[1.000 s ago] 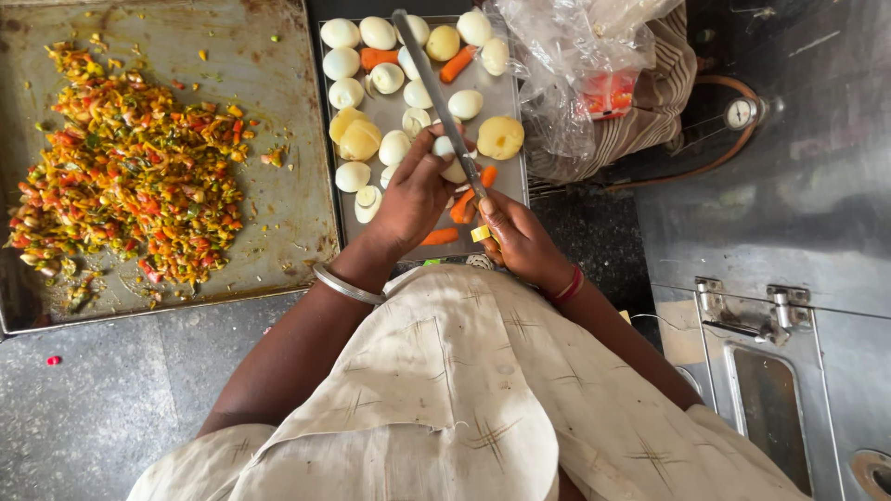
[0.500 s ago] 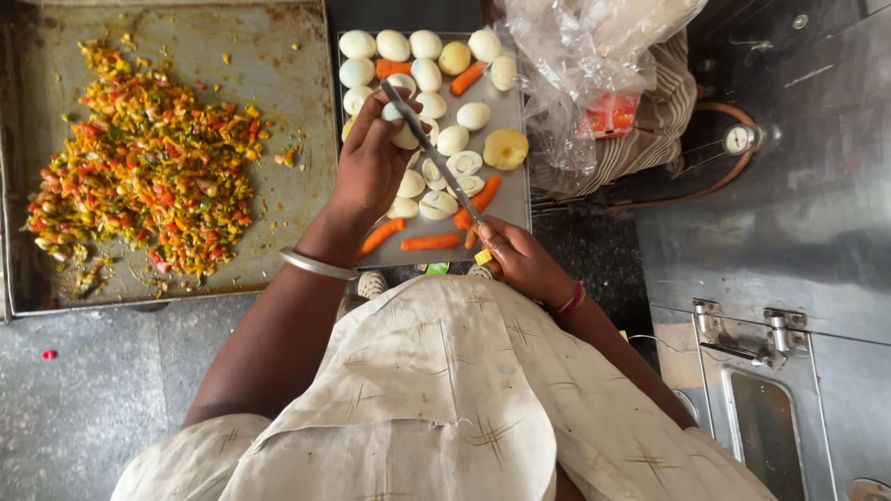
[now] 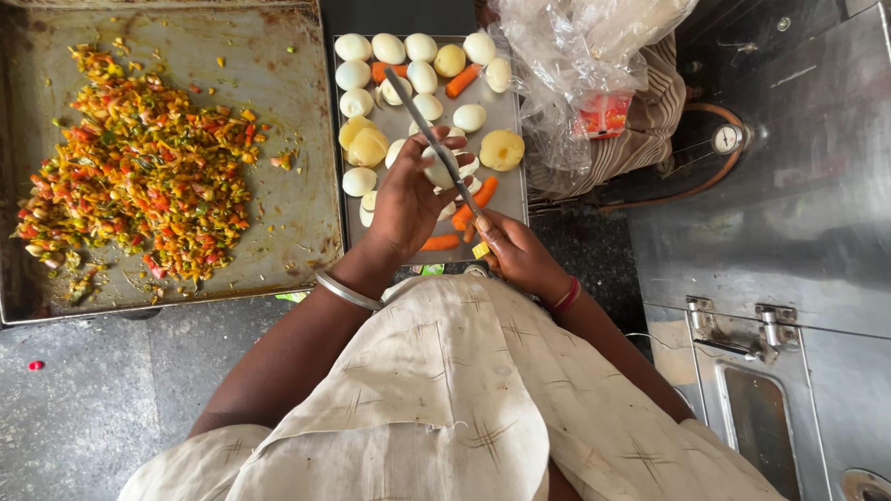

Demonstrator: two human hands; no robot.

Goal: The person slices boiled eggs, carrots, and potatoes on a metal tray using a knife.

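Note:
My left hand (image 3: 408,199) cups a peeled white egg (image 3: 438,173) over a steel tray (image 3: 506,102). My right hand (image 3: 515,250) grips the yellow handle of a long knife (image 3: 432,139) whose blade lies across the egg and points to the far left. The tray carries several peeled eggs (image 3: 353,46), yellowish boiled potatoes (image 3: 502,148) and orange carrot pieces (image 3: 461,80). A metal bangle (image 3: 346,290) circles my left wrist and a red thread band (image 3: 567,295) my right.
A large flat griddle (image 3: 297,213) at left holds a heap of chopped red, orange and green vegetables (image 3: 139,172). Crumpled clear plastic bags (image 3: 585,56) lie right of the tray, near a round gauge (image 3: 727,139). A steel counter (image 3: 789,278) stands at right.
My left hand went to the tray's far end and came back with an egg. The knife, first flat over the tray, now rests across that egg.

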